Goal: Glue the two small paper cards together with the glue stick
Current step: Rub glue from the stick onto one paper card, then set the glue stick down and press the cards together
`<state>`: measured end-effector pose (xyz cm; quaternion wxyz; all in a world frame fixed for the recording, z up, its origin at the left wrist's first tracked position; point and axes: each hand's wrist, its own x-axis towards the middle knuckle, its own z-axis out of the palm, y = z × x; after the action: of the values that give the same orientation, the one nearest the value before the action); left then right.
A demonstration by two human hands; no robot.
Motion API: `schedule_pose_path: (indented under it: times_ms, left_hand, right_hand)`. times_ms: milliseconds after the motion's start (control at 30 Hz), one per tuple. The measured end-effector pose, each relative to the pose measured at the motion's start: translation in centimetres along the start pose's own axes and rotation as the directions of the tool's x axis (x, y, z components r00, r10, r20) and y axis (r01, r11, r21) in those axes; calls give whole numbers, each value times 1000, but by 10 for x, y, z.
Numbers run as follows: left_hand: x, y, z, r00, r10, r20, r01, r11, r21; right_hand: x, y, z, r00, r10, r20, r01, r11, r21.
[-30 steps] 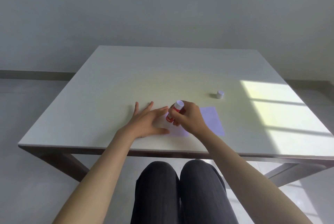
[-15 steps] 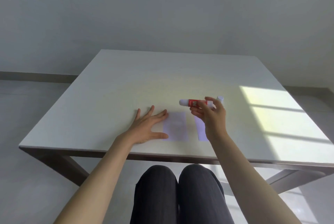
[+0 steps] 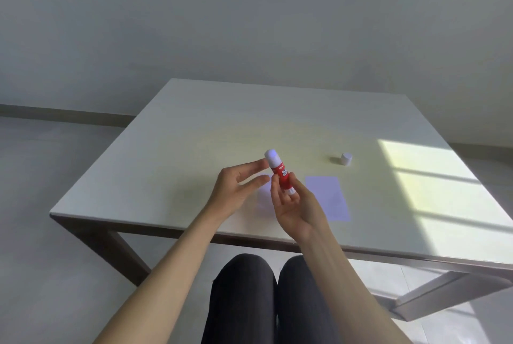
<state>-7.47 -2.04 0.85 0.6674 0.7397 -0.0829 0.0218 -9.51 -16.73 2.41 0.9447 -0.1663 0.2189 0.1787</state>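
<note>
A red glue stick (image 3: 281, 173) with white ends is held upright, tilted slightly left, above the table. My right hand (image 3: 295, 209) grips its lower end. My left hand (image 3: 236, 189) hovers beside it with fingers apart, its fingertips close to the stick's top; I cannot tell whether they touch. Two pale lilac paper cards lie flat near the front edge. One card (image 3: 327, 198) is fully visible to the right of my hands. The other card (image 3: 263, 198) is mostly hidden behind my hands. The white cap (image 3: 346, 158) stands on the table further back right.
The white table (image 3: 194, 135) has its front edge just beyond my knees. A bright sunlit patch (image 3: 444, 191) covers its right side. Dark trousers show below the edge, and a grey floor and wall surround the table.
My left hand lifted off the left card and rose toward the glue stick. My right hand brought the stick back from the right and turned it from horizontal to upright.
</note>
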Motion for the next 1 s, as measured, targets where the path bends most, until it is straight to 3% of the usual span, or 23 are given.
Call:
schedule_pose_path:
  times_ms: [100, 167, 267, 333, 533, 633, 800, 1000]
  left_hand:
    - [2, 4, 18, 994, -13, -106, 7, 998, -56]
    - [4, 7, 23, 989, -9, -149, 5, 999, -31]
    - [19, 16, 12, 972, 73, -223, -47, 992, 121]
    - [35, 23, -4, 951, 128, -281, -51, 963, 265]
    - [76, 17, -28, 919, 124, -374, 75, 876, 477]
    - [81, 9, -29, 913, 114, -392, 100, 869, 485]
    - [79, -2, -29, 898, 82, -432, 139, 880, 455]
    - [72, -10, -28, 902, 72, -426, 141, 884, 447]
  right_hand:
    - [2, 8, -4, 1000, 6, -8, -7, 992, -127]
    - [0, 8, -9, 999, -34, -11, 28, 943, -332]
    - [-4, -1, -17, 966, -258, 18, 202, 708, -677]
    - [-6, -7, -20, 918, -389, 75, 292, 536, -792]
    - [-13, -8, -18, 835, -499, 231, 359, 177, -916]
    - [-16, -6, -22, 803, -521, 288, 383, 82, -920]
    - [-15, -8, -27, 734, -519, 437, 417, -164, -894]
    - [-9, -4, -31, 702, -458, 546, 426, -344, -837]
